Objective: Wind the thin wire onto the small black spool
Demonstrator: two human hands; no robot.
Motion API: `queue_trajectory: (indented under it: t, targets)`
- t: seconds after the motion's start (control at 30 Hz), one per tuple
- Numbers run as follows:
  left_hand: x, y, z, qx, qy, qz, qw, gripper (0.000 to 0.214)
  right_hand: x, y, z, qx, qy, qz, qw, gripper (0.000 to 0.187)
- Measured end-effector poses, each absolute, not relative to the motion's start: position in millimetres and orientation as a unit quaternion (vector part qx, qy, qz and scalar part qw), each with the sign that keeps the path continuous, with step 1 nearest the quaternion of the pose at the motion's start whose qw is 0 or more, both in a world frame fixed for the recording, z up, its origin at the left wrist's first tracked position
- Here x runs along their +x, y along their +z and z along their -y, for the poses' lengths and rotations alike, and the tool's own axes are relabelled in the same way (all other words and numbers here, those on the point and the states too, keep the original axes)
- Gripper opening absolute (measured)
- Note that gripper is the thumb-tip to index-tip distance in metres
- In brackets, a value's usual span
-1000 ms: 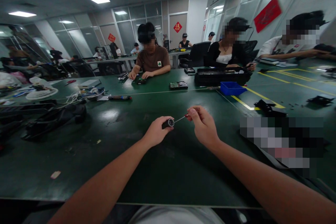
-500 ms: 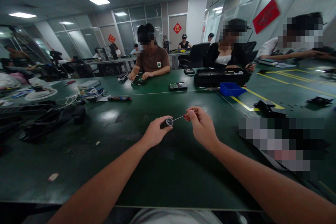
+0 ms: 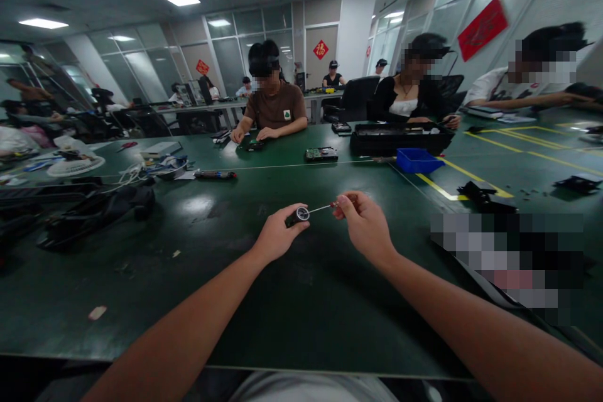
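A small black cylindrical part (image 3: pixel 298 217) with a silvery ring at its end is gripped in my left hand (image 3: pixel 277 235), between thumb and fingers. My right hand (image 3: pixel 365 223) is closed round the reddish handle of a thin screwdriver (image 3: pixel 321 208). Its metal shaft points left and its tip meets the ringed end of the black part. Whether the tip sits inside or only touches the rim, I cannot tell. Both hands are above the green table top (image 3: pixel 282 314).
Farther off lie a circuit-board drive (image 3: pixel 321 154), a blue bin (image 3: pixel 417 161) and a long black housing (image 3: pixel 400 139). On the left are black plastic parts (image 3: pixel 98 217), cables (image 3: pixel 132 177) and a dark screwdriver-like tool (image 3: pixel 215 174). Several people sit around the table.
The black part has tipped slightly, and the screwdriver shaft lies a little flatter. Both hands keep their grip; the whole view has shifted slightly.
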State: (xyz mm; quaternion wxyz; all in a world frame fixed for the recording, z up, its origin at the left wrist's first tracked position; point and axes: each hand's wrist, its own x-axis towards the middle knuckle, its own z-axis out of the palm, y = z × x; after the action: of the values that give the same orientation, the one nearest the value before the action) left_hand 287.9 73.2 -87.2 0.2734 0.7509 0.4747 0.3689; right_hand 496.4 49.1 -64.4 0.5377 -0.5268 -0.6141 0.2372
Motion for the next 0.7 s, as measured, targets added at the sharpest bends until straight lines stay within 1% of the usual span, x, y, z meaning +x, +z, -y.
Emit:
queue_trajectory:
  t: [0.1,0.3,0.37,0.57,0.63,0.7]
  targets:
    - [288.2,-87.1,-72.7,0.751,0.373,-0.476,0.267,0.041,495.6,-61.2,-46.7,-0.533,0.223,0.618,0.533,0.030]
    - [288.5,-85.6,-72.3,0.777,0.359,-0.469,0.216,0.040,496.4,-51.9,-41.6,-0.574,0.179,0.628,0.494,0.043]
    - [288.2,-85.6,-72.6,0.789,0.350,-0.463,0.201,0.039,496.4,-51.5,-41.2,-0.567,0.172,0.636,0.494,0.041]
    - [285.6,-88.5,-75.3,0.797,0.340,-0.465,0.182,0.039,495.6,-57.7,-42.1,-0.508,0.183,0.680,0.496,0.020]
    - [285.0,-88.5,-75.8,0.796,0.341,-0.467,0.180,0.038,496.1,-58.8,-42.8,-0.510,0.189,0.682,0.489,0.019]
    - [284.9,-87.9,-75.9,0.797,0.339,-0.468,0.177,0.038,496.6,-58.9,-43.5,-0.523,0.197,0.681,0.474,0.025]
